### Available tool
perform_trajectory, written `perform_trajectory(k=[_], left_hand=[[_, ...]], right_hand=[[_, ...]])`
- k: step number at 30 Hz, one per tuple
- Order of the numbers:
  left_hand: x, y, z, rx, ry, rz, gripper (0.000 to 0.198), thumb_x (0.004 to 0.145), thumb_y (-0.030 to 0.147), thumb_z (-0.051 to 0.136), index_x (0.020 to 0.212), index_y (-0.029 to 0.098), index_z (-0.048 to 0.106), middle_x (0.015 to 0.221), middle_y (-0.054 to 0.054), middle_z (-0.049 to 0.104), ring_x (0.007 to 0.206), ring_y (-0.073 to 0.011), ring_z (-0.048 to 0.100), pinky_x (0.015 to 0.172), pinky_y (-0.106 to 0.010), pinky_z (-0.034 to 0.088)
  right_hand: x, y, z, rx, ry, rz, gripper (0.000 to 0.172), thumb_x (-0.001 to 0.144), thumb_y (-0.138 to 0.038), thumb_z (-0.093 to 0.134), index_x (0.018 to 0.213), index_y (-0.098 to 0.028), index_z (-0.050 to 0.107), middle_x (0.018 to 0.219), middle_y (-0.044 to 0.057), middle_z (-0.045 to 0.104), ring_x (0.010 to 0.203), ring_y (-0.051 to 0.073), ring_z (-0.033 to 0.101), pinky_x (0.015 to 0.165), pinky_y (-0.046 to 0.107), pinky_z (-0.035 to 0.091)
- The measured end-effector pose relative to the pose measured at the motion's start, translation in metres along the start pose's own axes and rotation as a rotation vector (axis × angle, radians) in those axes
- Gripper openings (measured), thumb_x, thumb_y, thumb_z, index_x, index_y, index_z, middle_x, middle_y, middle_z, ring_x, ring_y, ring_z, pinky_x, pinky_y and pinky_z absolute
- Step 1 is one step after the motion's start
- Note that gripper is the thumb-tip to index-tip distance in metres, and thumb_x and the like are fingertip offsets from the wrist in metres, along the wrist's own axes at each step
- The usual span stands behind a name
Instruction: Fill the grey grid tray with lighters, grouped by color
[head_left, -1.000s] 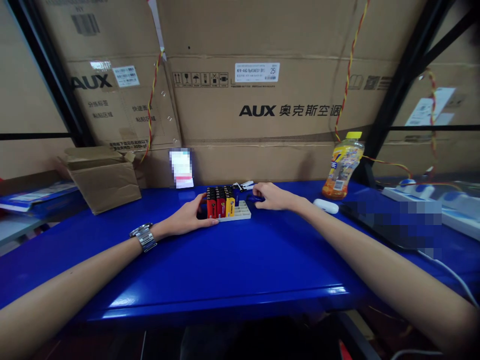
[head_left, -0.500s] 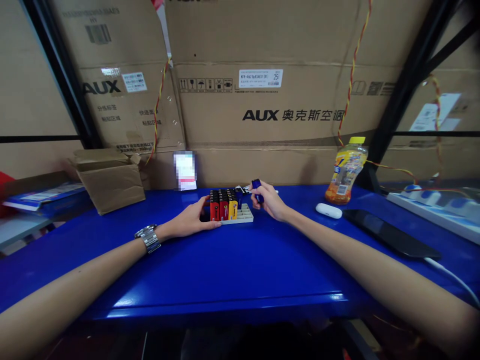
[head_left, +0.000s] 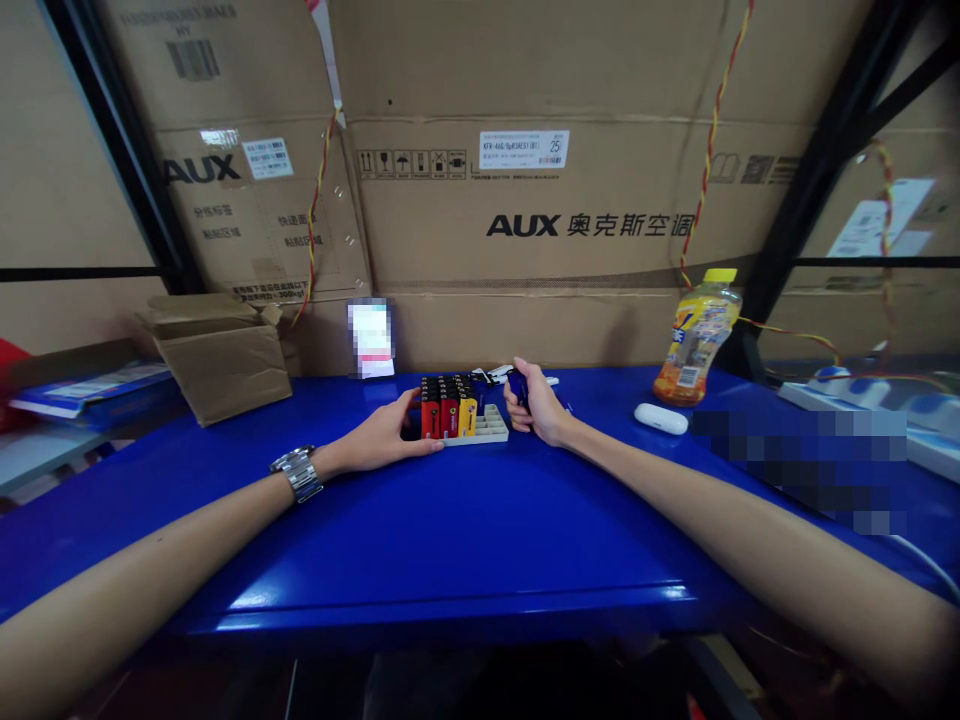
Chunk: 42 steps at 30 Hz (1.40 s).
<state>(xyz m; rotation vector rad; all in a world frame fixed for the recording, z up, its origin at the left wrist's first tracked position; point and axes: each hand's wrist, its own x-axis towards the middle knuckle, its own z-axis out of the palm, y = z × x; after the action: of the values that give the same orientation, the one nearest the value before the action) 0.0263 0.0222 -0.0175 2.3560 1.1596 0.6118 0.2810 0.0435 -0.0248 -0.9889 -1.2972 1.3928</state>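
A pale slotted tray (head_left: 491,428) stands on the blue table (head_left: 450,540), its left part filled with upright lighters (head_left: 450,412) in red, dark red and yellow rows with black tops. Some slots at its right are bare. My left hand (head_left: 382,432) is spread around the tray's left end, fingers behind and thumb along the front edge. Just right of the tray, my right hand (head_left: 541,405) is closed on a dark blue lighter (head_left: 517,388), largely covered by the fingers.
An opened cardboard box (head_left: 225,365) and a lit phone (head_left: 371,338) stand at the back left. To the right are a drink bottle (head_left: 697,340), a white case (head_left: 661,418), a blurred patch with a cable, and a power strip (head_left: 930,435). Large cartons form the back.
My right hand has turned and its fingers now cover more of the dark blue lighter. My left hand stays at the tray. The view has shifted slightly.
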Motion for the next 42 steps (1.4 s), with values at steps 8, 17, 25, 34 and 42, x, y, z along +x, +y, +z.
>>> perform_trajectory(k=[8, 17, 25, 34, 42], left_hand=[[0.0, -0.001, 0.0, -0.049, 0.011, 0.046, 0.084, 0.073, 0.051, 0.066, 0.14, 0.015, 0.029, 0.134, -0.017, 0.052, 0.115, -0.0308, 0.055, 0.095, -0.042, 0.046], [0.001, -0.003, 0.0, -0.03, 0.026, 0.046, 0.085, 0.072, 0.051, 0.066, 0.139, 0.014, 0.03, 0.132, -0.018, 0.053, 0.116, -0.0322, 0.055, 0.096, -0.044, 0.045], [0.001, -0.004, 0.0, -0.065, 0.014, 0.023, 0.088, 0.072, 0.05, 0.067, 0.141, 0.014, 0.026, 0.134, -0.018, 0.051, 0.117, -0.0321, 0.054, 0.098, -0.045, 0.044], [-0.001, 0.003, -0.001, -0.052, 0.013, 0.027, 0.085, 0.072, 0.052, 0.066, 0.139, 0.015, 0.029, 0.135, -0.017, 0.05, 0.119, -0.0316, 0.053, 0.097, -0.042, 0.044], [0.001, 0.001, 0.0, -0.027, 0.022, 0.036, 0.087, 0.071, 0.053, 0.067, 0.138, 0.013, 0.029, 0.134, -0.018, 0.052, 0.119, -0.0321, 0.053, 0.099, -0.044, 0.042]], right_hand=[[-0.002, -0.005, 0.004, -0.003, 0.101, 0.088, 0.045, 0.09, -0.044, 0.014, 0.056, -0.023, 0.034, 0.033, -0.007, 0.024, 0.027, 0.008, 0.016, 0.032, 0.021, 0.012], [0.0, -0.003, 0.003, 0.006, 0.09, 0.054, 0.045, 0.091, -0.043, 0.015, 0.057, -0.023, 0.036, 0.031, -0.006, 0.025, 0.027, 0.007, 0.015, 0.031, 0.021, 0.012], [0.002, 0.0, -0.001, -0.296, 0.03, -0.34, 0.031, 0.088, -0.055, 0.04, 0.088, -0.024, 0.038, 0.055, -0.005, 0.054, 0.036, 0.01, 0.045, 0.037, 0.022, 0.034], [-0.003, -0.018, -0.004, -0.729, 0.061, -0.68, 0.024, 0.086, -0.041, 0.053, 0.082, -0.019, 0.06, 0.069, 0.001, 0.055, 0.064, 0.013, 0.048, 0.059, 0.027, 0.038], [-0.004, -0.007, 0.0, -0.514, -0.14, -0.459, 0.017, 0.085, -0.036, 0.052, 0.087, -0.019, 0.052, 0.065, 0.0, 0.06, 0.053, 0.014, 0.06, 0.053, 0.03, 0.048]])
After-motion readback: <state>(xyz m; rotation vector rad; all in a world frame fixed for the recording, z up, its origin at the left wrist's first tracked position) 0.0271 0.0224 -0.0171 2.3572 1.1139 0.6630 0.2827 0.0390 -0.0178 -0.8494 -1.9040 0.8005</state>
